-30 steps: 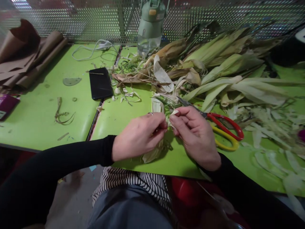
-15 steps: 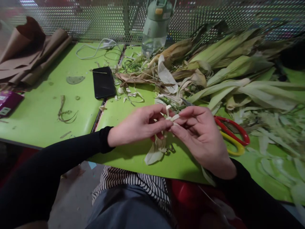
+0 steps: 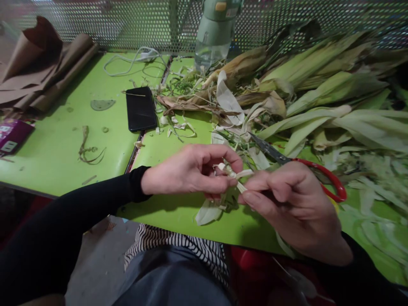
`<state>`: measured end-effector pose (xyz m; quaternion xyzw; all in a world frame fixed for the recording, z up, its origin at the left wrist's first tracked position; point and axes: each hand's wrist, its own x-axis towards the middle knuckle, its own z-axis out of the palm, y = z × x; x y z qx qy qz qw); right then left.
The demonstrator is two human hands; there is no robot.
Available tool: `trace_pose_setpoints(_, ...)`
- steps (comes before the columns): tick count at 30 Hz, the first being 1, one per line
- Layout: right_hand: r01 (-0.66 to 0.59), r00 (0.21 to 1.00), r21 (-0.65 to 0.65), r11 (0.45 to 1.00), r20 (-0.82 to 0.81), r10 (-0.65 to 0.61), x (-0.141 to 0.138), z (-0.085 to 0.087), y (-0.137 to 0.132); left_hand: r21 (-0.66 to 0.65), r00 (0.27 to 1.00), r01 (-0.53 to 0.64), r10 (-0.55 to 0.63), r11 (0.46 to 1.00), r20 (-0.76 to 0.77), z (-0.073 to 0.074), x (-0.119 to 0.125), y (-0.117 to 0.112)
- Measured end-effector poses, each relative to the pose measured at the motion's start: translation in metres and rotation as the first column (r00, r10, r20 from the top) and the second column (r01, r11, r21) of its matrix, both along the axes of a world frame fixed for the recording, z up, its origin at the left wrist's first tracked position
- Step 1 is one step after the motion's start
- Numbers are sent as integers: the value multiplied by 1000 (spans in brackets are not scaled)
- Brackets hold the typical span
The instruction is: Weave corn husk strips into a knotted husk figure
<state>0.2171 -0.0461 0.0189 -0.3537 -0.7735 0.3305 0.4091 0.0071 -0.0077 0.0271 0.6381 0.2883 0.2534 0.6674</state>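
Note:
Both hands meet over the near edge of the green table (image 3: pixel 57 153). My left hand (image 3: pixel 191 172) is closed, pinching a bunch of pale corn husk strips (image 3: pixel 228 172) between thumb and fingers. My right hand (image 3: pixel 290 204) is closed too, its thumb and forefinger gripping the strip ends that stick out toward it. The rest of the husk hangs down below my left hand and its tip (image 3: pixel 207 212) rests on the table. Scissors with red handles (image 3: pixel 328 180) lie just behind my right hand, blades pointing left.
A heap of green and dried corn husks (image 3: pixel 318 93) fills the right and back of the table. A black phone (image 3: pixel 140 108), a white cable (image 3: pixel 134 63), a green bottle (image 3: pixel 215 34), brown paper rolls (image 3: pixel 38 68) and a purple box (image 3: pixel 11 134) lie around. A perforated metal screen stands behind.
Both hands have stayed on the husk bundle while working it; my right hand has slid down and to the right, pulling the strip ends out from my left hand's pinch.

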Motion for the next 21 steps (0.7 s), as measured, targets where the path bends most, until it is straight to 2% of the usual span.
trace_pose_setpoints(3,-13,1000,-50,999,-16,12,1,-1,2,46,1000,12,-11,999,-19,1,-1,3)
trace_pose_setpoints(6,53,999,-216,975,24,-48,-1,-6,8,111,999,1,4,994,-51,-1,-3,6)
trace_pose_setpoints(8,114,990,-272,956,110,-87,-3,-8,11,185,995,-24,42,982,-92,-4,-3,8)
trace_pose_setpoints(11,206,956,-201,958,248,-154,-5,-9,12,274,986,-43,85,961,-143,-8,-3,9)
trace_pose_setpoints(13,223,946,-155,962,274,-175,-5,-8,12,308,982,-55,107,950,-154,-9,-2,9)
trace_pose_setpoints(18,140,969,-198,970,229,-93,-5,-12,14,388,928,-48,185,920,-324,-6,-2,10)
trace_pose_setpoints(21,168,980,-255,952,147,-133,-5,-14,17,366,917,-21,164,930,-364,-4,-2,10)
